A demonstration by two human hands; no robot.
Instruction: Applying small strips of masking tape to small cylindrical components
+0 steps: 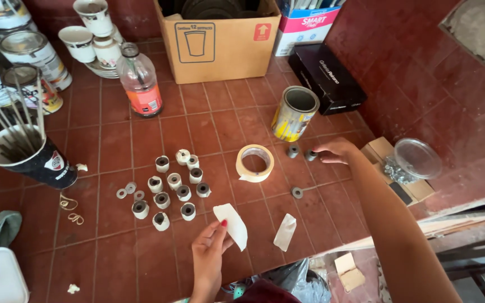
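My left hand holds a white strip of paper tape near the counter's front edge. My right hand reaches out to the right, fingertips on a small grey metal roller; a second roller stands just left of it. A roll of masking tape lies flat between the hands. Left of it stands a cluster of several small rollers wrapped in white tape. Another loose tape strip and a grey washer lie on the red tiles.
An open yellow tin, a cardboard box, a black box and a plastic bottle stand behind. A dark cup of rods and paint cans are at left. A small carton of screws sits at the right edge.
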